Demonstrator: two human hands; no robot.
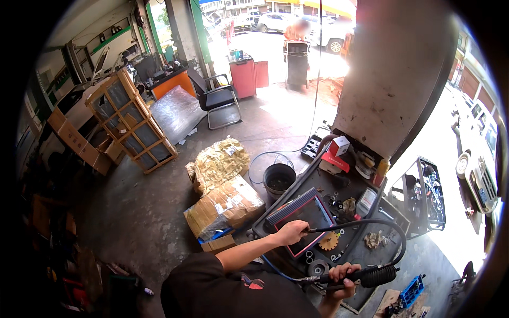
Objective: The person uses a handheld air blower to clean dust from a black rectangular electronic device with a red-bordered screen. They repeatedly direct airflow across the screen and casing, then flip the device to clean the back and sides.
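My left hand [292, 232] is closed around the near end of a black rubber hose [398, 233], above a dark panel with a red border [307, 220]. The hose arcs out to the right and bends back to a black air tool [366, 276] with a ribbed end. My right hand [344, 280] wraps around that tool, low in the view. A thin blue air line [278, 271] runs to the tool's metal fitting. Under the hose lie an orange-tan toothed disc [329, 241], several metal rings [309, 257] and a round metal part [318, 267].
A workbench [354, 199] carries a clear bottle [367, 200] and red-and-white boxes [335, 155]. Beside it stand a black bucket [279, 179] and wrapped cartons [225, 206]. A tool cart [424, 196] is to the right, a blue crate [412, 290] lower right. A person [297, 33] is far off.
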